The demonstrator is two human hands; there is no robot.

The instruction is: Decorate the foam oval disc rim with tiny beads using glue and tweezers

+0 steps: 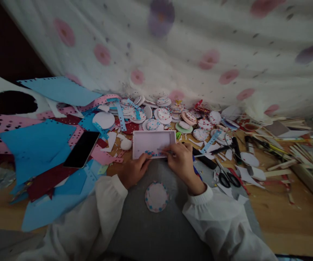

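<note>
A shallow white box [153,139] lies on the floor in front of me, with small blue and red dots heaped at its near edge. My left hand [133,170] rests at the box's near left corner, fingers touching the edge. My right hand [182,159] pinches a thin stick-like tool [164,150] whose tip reaches into the dots. A white round disc [156,197] edged with coloured dots lies on the grey mat [156,232] between my wrists.
Many decorated round discs [161,114] are piled behind the box. Blue, pink and dark red punched paper sheets [36,145] and a black phone [81,148] lie at the left. Scissors [227,177], a black pen, wooden sticks [305,152] and paper scraps sit right. A flowered cloth hangs behind.
</note>
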